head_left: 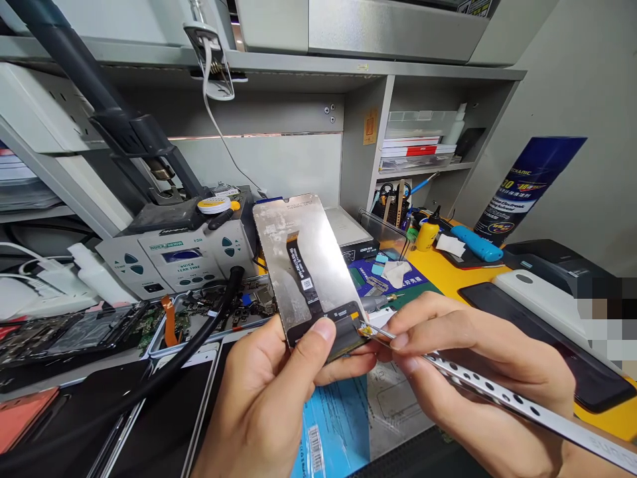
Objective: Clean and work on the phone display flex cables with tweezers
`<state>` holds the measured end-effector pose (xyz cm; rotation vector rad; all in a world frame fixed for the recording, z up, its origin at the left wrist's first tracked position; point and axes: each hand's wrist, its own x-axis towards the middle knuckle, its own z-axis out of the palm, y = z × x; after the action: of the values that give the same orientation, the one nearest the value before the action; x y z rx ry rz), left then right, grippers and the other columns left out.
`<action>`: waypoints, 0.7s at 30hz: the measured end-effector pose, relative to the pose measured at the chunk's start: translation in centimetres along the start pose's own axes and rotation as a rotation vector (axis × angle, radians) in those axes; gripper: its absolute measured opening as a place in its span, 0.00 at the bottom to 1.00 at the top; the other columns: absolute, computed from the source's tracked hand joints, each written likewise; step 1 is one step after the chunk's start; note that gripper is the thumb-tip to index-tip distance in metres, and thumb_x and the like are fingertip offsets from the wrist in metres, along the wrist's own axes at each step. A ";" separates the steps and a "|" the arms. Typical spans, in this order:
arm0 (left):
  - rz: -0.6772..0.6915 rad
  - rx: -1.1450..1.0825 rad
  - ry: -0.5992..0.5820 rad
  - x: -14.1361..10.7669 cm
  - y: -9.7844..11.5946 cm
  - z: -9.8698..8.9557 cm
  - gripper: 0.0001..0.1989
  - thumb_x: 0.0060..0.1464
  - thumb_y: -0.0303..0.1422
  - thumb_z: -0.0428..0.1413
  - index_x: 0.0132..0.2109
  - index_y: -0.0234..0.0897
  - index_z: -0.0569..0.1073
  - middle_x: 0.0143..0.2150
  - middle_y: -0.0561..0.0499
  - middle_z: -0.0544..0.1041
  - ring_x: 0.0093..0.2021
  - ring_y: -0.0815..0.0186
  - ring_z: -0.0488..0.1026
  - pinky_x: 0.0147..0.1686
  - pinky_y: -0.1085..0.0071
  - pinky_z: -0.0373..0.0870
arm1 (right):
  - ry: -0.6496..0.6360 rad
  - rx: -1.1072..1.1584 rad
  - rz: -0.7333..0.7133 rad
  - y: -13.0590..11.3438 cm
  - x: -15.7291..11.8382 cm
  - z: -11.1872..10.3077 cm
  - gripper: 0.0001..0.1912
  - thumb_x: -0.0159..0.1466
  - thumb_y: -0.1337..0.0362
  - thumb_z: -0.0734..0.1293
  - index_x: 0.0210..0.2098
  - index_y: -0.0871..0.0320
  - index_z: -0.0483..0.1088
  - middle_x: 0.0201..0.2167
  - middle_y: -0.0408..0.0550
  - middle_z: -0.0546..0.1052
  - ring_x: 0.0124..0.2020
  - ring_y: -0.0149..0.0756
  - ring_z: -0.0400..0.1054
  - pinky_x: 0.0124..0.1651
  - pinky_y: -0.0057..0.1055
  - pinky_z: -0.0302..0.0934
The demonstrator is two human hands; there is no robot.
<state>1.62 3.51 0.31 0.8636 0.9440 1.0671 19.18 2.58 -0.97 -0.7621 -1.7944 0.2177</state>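
Note:
My left hand [279, 385] grips a phone screen [326, 249] by its lower end, thumb on the near face and fingers behind. The screen's silvery metal back faces me, with a black flex cable [301, 272] running down it. In my right hand [462, 358] is a pair of silver tweezers [478, 388] with holes along the arms, pinched between thumb and fingers. The tips of the tweezers meet the screen's lower right corner, by a small yellowish piece [366, 329]. Whether the tips grasp that piece, I cannot tell.
A grey soldering or hot-air station [179, 259] stands back left, its black hose [219, 318] crossing a tray of circuit boards [199, 312]. Phones [547, 338] lie at right on the yellow mat [458, 279]. A blue spray can [527, 189] leans behind them. Blue packaging [336, 425] lies below my hands.

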 end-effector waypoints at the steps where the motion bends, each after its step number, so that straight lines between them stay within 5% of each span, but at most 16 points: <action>1: -0.003 -0.002 0.002 0.0 0.0 0.0 0.14 0.55 0.37 0.60 0.47 0.35 0.80 0.48 0.40 0.83 0.46 0.45 0.80 0.50 0.49 0.74 | 0.006 -0.012 -0.008 -0.1 0.2 0.0 0.17 0.52 0.83 0.65 0.35 0.58 0.74 0.29 0.45 0.79 0.34 0.32 0.76 0.37 0.23 0.71; 7: -0.013 0.002 0.039 -0.2 -0.2 -0.2 0.15 0.55 0.38 0.61 0.47 0.34 0.80 0.43 0.41 0.84 0.47 0.44 0.80 0.53 0.47 0.72 | 0.005 -0.043 -0.052 -0.7 1.1 0.1 0.17 0.52 0.83 0.64 0.32 0.58 0.75 0.26 0.48 0.80 0.28 0.34 0.77 0.30 0.23 0.72; 21: 0.017 -0.058 -0.031 -0.1 -0.4 -0.1 0.15 0.58 0.34 0.59 0.50 0.35 0.78 0.47 0.43 0.83 0.45 0.48 0.81 0.50 0.53 0.76 | 0.002 0.016 -0.071 -0.1 0.7 0.0 0.19 0.53 0.84 0.64 0.38 0.59 0.75 0.31 0.51 0.81 0.32 0.36 0.78 0.33 0.26 0.75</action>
<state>1.65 3.31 -0.08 0.8394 0.8772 1.0873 19.01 2.94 -0.43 -0.6861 -1.8124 0.1836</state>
